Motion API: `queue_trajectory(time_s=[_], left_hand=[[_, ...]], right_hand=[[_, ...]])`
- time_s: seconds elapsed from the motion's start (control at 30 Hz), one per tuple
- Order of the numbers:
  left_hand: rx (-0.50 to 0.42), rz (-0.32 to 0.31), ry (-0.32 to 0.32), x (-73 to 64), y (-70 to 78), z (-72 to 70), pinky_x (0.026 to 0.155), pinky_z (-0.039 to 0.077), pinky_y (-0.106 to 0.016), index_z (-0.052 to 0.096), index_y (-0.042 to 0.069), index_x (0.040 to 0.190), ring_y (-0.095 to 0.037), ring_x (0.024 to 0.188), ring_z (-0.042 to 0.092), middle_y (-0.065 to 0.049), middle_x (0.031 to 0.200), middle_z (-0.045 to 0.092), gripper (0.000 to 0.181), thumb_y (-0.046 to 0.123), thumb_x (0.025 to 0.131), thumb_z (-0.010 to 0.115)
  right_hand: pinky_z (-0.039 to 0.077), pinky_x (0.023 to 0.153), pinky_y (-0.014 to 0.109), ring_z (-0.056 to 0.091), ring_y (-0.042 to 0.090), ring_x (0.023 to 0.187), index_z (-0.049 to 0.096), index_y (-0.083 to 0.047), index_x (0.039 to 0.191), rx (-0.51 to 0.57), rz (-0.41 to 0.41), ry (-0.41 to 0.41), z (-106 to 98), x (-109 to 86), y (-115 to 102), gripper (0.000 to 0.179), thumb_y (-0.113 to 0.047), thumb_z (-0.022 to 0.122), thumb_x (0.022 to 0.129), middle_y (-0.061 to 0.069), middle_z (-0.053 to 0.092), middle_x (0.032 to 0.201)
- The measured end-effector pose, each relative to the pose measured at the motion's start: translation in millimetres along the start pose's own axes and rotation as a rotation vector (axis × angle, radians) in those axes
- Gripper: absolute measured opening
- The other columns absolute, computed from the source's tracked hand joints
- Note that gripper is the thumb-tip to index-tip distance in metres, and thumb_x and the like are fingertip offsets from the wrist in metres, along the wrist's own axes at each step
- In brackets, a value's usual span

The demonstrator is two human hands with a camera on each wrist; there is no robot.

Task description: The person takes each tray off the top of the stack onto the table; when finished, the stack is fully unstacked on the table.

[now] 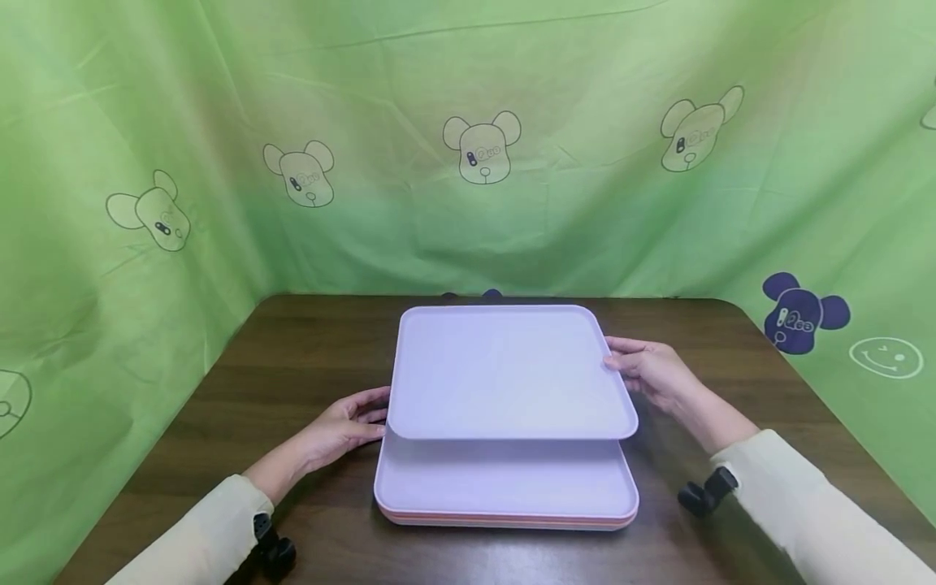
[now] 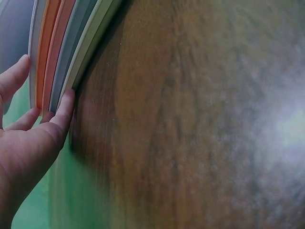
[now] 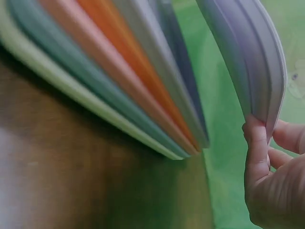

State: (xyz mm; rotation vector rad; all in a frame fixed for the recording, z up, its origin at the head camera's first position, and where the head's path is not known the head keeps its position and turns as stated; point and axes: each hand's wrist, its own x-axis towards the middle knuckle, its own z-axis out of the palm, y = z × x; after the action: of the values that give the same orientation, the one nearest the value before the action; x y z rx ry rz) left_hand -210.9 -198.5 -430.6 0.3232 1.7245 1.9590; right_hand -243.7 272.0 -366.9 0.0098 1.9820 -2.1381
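A pale lilac tray [image 1: 512, 374] is raised above a stack of trays [image 1: 512, 481]. My right hand [image 1: 656, 375] pinches its right edge, with thumb and fingers on the two faces. Below it, the stack's top tray is also lilac; orange, pink, blue-green and pale green rims [image 3: 95, 83] show beneath in the right wrist view. At the stack's left side is my left hand [image 1: 338, 431]. Its fairly straight fingers touch the layered rims [image 2: 55, 57] in the left wrist view, one finger low at the pale green bottom tray. The raised tray's left edge is over that hand's fingertips in the head view.
The trays stand on a dark wooden table [image 1: 307, 349]. A green cloth [image 1: 380, 236] with cartoon bear heads hangs behind the table and along both sides. Black wrist devices [image 1: 708, 491] sit at both white sleeves [image 1: 775, 479].
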Motion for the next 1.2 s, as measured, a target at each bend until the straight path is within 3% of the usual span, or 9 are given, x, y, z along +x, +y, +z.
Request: queue_trajectory(time_s=[0.1,0.17,0.23,0.27,0.33,0.4,0.47,0.57,1.2], left_hand=[[0.02,-0.002,-0.002,0.0,0.7,-0.2,0.102,0.041,-0.037,0.016,-0.01,0.15,-0.042,0.141,0.02,-0.028,0.156,0.012,0.081,-0.001,0.088,0.067],[0.028,-0.008,0.0,-0.2,1.2,-0.1,0.103,0.04,-0.038,0.016,-0.009,0.15,-0.042,0.141,0.02,-0.027,0.157,0.011,0.08,-0.001,0.089,0.067],[0.039,-0.011,0.001,-0.5,1.8,0.0,0.103,0.039,-0.038,0.016,-0.009,0.15,-0.042,0.141,0.02,-0.026,0.157,0.011,0.079,0.0,0.089,0.066],[0.042,-0.013,0.001,-0.5,2.1,0.0,0.104,0.039,-0.039,0.017,-0.009,0.15,-0.042,0.141,0.02,-0.026,0.157,0.011,0.079,0.0,0.089,0.066],[0.048,-0.014,0.001,-0.4,2.8,0.0,0.104,0.039,-0.039,0.017,-0.008,0.151,-0.042,0.141,0.021,-0.026,0.157,0.013,0.079,0.001,0.09,0.066],[0.051,-0.015,0.002,-0.1,3.2,0.2,0.104,0.039,-0.039,0.018,-0.008,0.151,-0.041,0.141,0.023,-0.026,0.157,0.015,0.078,0.001,0.09,0.066],[0.055,-0.012,0.001,0.3,3.7,0.4,0.104,0.039,-0.039,0.019,-0.007,0.15,-0.041,0.14,0.024,-0.026,0.156,0.017,0.078,0.002,0.09,0.066],[0.057,-0.014,0.001,-0.1,4.7,0.5,0.103,0.04,-0.038,0.019,-0.007,0.15,-0.04,0.14,0.025,-0.026,0.156,0.018,0.078,0.002,0.09,0.067],[0.056,-0.035,0.022,-3.3,6.3,1.8,0.102,0.041,-0.038,0.02,-0.007,0.151,-0.04,0.139,0.028,-0.027,0.154,0.022,0.077,0.003,0.09,0.067]], right_hand=[[0.056,0.064,0.027,0.069,0.013,0.072,0.072,-0.012,0.111,0.048,-0.013,0.002,-3.0,10.9,-9.1,0.031,0.007,0.063,0.089,0.001,0.073,0.084],[0.056,0.063,0.027,0.069,0.013,0.071,0.076,-0.018,0.093,0.078,-0.016,0.001,-4.4,18.4,-15.4,0.03,0.008,0.062,0.089,0.002,0.073,0.082],[0.056,0.063,0.027,0.068,0.012,0.07,0.075,-0.021,0.087,0.092,-0.015,0.005,-5.7,25.7,-21.4,0.034,0.009,0.06,0.09,0.003,0.072,0.081],[0.056,0.064,0.027,0.068,0.013,0.07,0.075,-0.02,0.09,0.094,-0.016,0.008,-6.4,29.4,-24.1,0.033,0.009,0.06,0.09,0.003,0.072,0.081],[0.056,0.065,0.027,0.068,0.012,0.07,0.071,-0.013,0.112,0.094,-0.011,0.014,-7.2,36.6,-29.1,0.033,0.009,0.06,0.09,0.003,0.072,0.081],[0.056,0.066,0.026,0.067,0.011,0.068,0.055,-0.005,0.134,0.077,-0.004,0.03,-8.3,44.7,-32.9,0.046,0.008,0.06,0.091,0.002,0.072,0.08],[0.056,0.067,0.025,0.067,0.01,0.069,0.032,0.006,0.145,0.055,0.001,0.039,-9.3,53.1,-35.7,0.061,0.007,0.06,0.091,0.0,0.072,0.079],[0.056,0.067,0.024,0.067,0.008,0.067,0.021,0.009,0.147,0.017,0.013,0.06,-11.0,66.2,-37.6,0.067,0.007,0.059,0.092,-0.003,0.071,0.077],[0.055,0.063,0.022,0.065,0.006,0.063,0.028,0.009,0.146,-0.055,0.019,0.154,-17.9,116.8,-16.8,0.058,0.008,0.053,0.094,-0.008,0.068,0.07]])
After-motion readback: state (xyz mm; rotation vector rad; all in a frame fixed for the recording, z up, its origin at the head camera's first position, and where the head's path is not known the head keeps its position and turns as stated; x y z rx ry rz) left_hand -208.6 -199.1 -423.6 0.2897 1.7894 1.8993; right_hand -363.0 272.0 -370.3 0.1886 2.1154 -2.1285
